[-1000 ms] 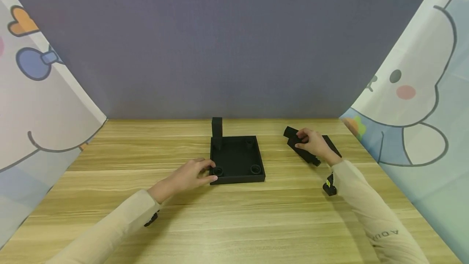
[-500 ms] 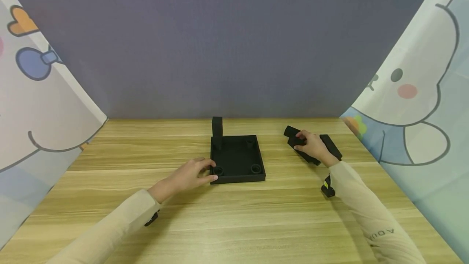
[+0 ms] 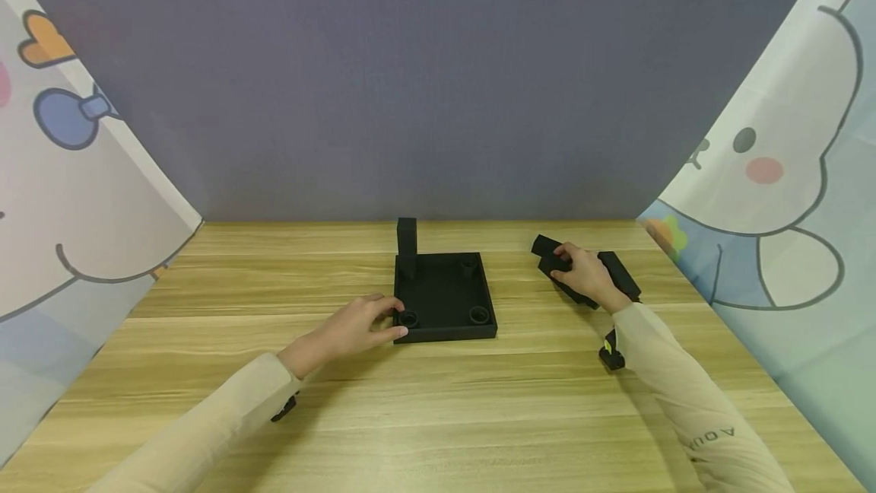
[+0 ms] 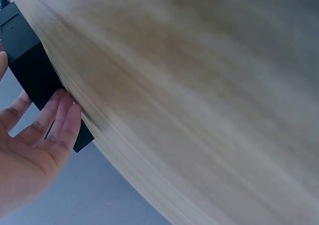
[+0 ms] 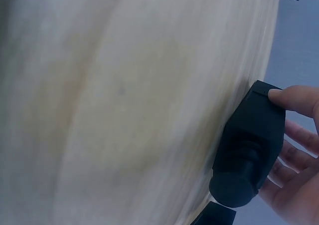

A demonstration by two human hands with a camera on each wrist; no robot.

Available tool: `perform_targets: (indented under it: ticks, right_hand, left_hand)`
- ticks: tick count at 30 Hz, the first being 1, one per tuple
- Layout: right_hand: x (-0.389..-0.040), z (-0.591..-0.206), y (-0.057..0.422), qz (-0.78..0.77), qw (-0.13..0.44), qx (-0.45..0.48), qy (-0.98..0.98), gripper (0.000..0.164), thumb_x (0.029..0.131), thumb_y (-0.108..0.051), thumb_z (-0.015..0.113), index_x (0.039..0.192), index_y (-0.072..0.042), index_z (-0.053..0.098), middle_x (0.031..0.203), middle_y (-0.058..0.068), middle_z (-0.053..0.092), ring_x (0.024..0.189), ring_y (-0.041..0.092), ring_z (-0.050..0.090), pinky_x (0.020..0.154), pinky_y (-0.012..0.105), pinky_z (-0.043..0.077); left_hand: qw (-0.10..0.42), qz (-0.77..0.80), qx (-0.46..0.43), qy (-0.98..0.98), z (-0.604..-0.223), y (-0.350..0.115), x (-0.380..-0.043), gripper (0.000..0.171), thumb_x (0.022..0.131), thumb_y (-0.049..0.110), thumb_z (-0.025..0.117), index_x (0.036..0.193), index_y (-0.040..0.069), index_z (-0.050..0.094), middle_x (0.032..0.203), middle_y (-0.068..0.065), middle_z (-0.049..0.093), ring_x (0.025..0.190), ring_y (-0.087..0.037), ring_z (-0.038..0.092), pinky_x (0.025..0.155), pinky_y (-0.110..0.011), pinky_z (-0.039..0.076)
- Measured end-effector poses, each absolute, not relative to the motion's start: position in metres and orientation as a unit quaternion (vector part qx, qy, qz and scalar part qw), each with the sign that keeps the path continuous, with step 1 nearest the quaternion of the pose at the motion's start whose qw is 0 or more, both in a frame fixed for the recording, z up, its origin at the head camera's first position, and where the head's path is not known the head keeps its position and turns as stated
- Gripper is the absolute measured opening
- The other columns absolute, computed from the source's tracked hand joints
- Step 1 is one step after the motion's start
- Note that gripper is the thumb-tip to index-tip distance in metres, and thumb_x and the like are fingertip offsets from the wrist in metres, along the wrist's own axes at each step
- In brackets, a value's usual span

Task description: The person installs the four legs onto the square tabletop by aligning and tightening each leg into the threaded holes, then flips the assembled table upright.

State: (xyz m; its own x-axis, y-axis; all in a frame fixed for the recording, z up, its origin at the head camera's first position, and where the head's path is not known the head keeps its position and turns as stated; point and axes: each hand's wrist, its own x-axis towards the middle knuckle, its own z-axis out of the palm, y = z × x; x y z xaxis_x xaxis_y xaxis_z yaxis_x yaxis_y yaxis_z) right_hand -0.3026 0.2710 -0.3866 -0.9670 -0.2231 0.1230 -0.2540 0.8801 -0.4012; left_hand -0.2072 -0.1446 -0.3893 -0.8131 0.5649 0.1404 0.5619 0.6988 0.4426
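Black posts (image 5: pixel 259 115) number four: right fingers (image 5: pixel 297 158) pinch one, left fingers (image 4: pixel 70 124) hold one tray (image 3: pixel 445 291).

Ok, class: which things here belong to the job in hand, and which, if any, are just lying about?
Likely in the job:
- black square tray, left hand on its edge
- upright black post in its far-left corner
- black post in the right hand
- other black posts lying nearby

Likely just around it:
- cartoon-print panels
- dark wrist-worn devices

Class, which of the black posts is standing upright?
The post in the far-left corner of the tray. It stands on end; the other posts lie on their sides, in or beside the right hand.
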Motion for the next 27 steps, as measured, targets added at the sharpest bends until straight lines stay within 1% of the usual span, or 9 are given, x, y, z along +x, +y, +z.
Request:
perform_targets:
  ticks: [8,17,27]
  right_hand:
    - [-0.301,-0.382,0.271,0.218,0.038,0.127,-0.967,0.044,0.084,-0.014,0.063,0.122,0.003,0.048,0.112,0.028,0.055,0.095,0.043,0.055,0.075,0.053,0.046]
    - [-0.300,-0.374,0.273,0.226,0.029,0.127,-0.965,0.047,0.085,-0.014,0.062,0.125,0.005,0.046,0.114,0.030,0.054,0.097,0.044,0.054,0.078,0.055,0.045]
    - [-0.303,-0.373,0.275,0.236,0.035,0.134,-0.962,0.047,0.083,-0.012,0.062,0.125,0.004,0.047,0.112,0.028,0.055,0.091,0.038,0.057,0.075,0.050,0.046]
  left_hand:
    - [-0.003,0.245,0.310,0.918,-0.390,-0.144,-0.207,0.036,0.087,0.037,0.061,0.113,0.011,0.059,0.108,-0.008,0.061,0.091,-0.018,0.061,0.074,-0.031,0.053]
    - [0.003,0.242,0.308,0.920,-0.389,-0.144,-0.207,0.037,0.088,0.037,0.060,0.114,0.012,0.058,0.110,-0.009,0.061,0.093,-0.019,0.061,0.075,-0.031,0.053]
    - [0.004,0.244,0.306,0.920,-0.389,-0.144,-0.206,0.037,0.087,0.036,0.061,0.114,0.011,0.058,0.110,-0.009,0.061,0.092,-0.019,0.061,0.075,-0.031,0.053]
